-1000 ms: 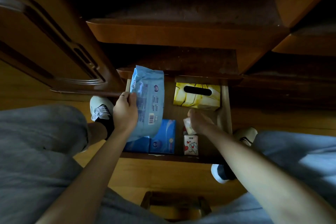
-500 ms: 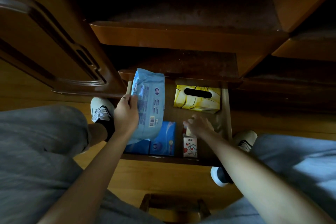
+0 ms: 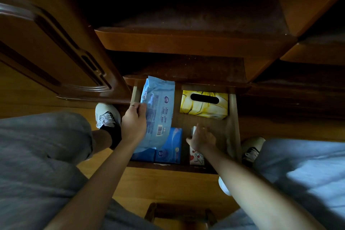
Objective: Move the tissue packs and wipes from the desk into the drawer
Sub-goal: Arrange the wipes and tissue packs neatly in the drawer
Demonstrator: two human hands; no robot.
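Observation:
The wooden drawer (image 3: 233, 117) stands pulled out below the desk. My left hand (image 3: 133, 125) grips a light blue wipes pack (image 3: 158, 110) by its left edge, tilted over the drawer's left side. Under it, at the front left, lie dark blue tissue packs (image 3: 172, 145). A yellow tissue box (image 3: 204, 106) sits at the back right. My right hand (image 3: 202, 138) hovers low in the drawer with fingers spread, touching a small white tissue pack (image 3: 194, 129). A second small pack with red hearts (image 3: 196, 156) lies just in front of it, partly hidden by my wrist.
An open cabinet door (image 3: 56, 52) juts out on the left, close to the drawer's left wall. The desk's front edge (image 3: 186, 43) overhangs the drawer's back. My shoes (image 3: 106, 115) (image 3: 252, 147) flank the drawer. A wooden stool (image 3: 179, 213) is below me.
My right hand has set down the small white pack and spread its fingers, drifting slightly toward the drawer's front. The left hand has kept its hold on the wipes pack, barely moving.

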